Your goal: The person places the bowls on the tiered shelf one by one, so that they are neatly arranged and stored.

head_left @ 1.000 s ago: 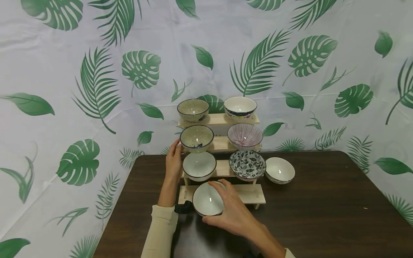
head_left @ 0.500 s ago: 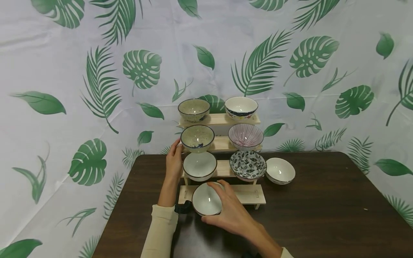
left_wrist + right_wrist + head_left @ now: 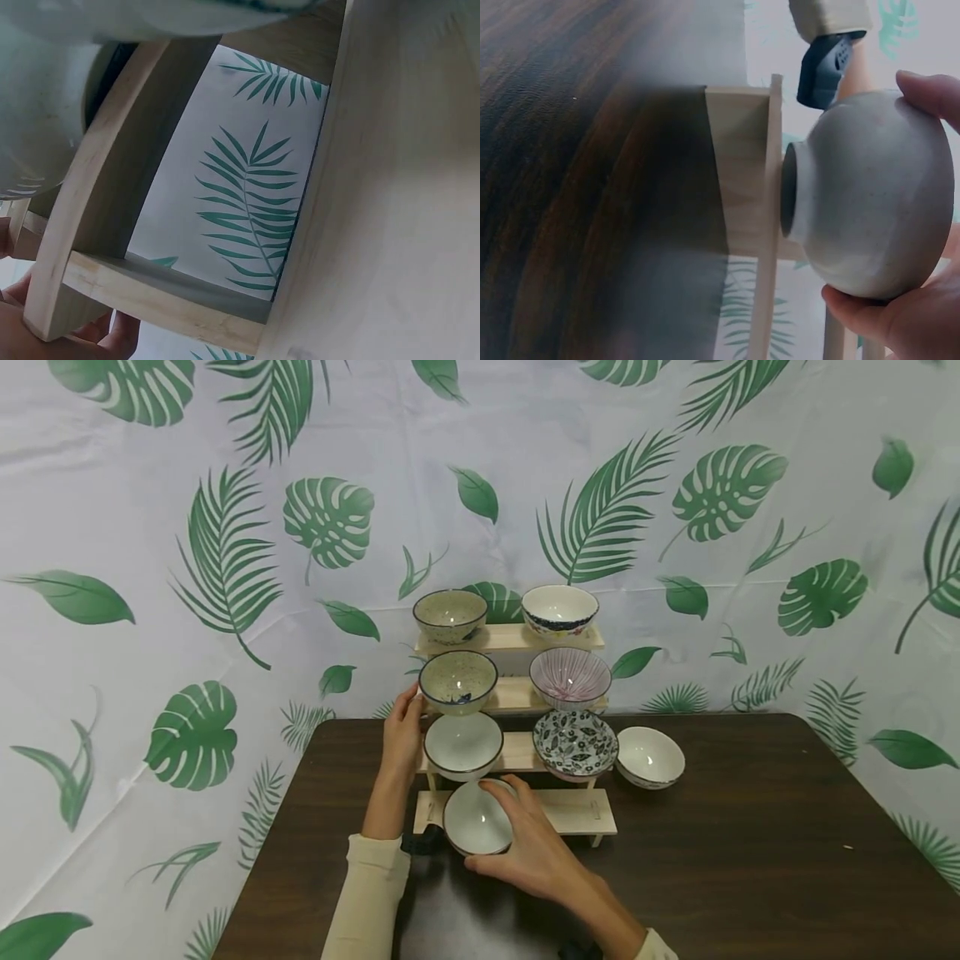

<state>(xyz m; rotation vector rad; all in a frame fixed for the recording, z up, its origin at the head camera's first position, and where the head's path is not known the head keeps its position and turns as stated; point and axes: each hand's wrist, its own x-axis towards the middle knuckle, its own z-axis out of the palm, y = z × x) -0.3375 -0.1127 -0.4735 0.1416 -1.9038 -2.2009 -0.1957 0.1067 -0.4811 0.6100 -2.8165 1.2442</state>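
Observation:
My right hand [image 3: 536, 852] holds a white bowl [image 3: 477, 820] with a dark rim, thumb on the near side and fingers on the far side. The bowl is at the lowest shelf of a stepped wooden rack [image 3: 577, 812]. In the right wrist view the bowl's foot [image 3: 790, 191] is right against that shelf or just off it. My left hand [image 3: 402, 739] grips the rack's left side beside a speckled green bowl [image 3: 458, 681]. The left wrist view has its fingers [image 3: 120, 337] round a wooden upright [image 3: 56, 270].
A second white bowl [image 3: 463, 745], a black-and-white patterned bowl [image 3: 576, 743], a pink striped bowl [image 3: 570, 678], another speckled bowl [image 3: 450, 614] and a white bowl with a decorated outside [image 3: 560, 610] stand on the shelves. Another bowl [image 3: 651, 757] stands on the dark table [image 3: 750, 860] to the right.
The right hand and the white bowl in it have shifted slightly left and toward the rack. The left hand keeps its grip on the rack.

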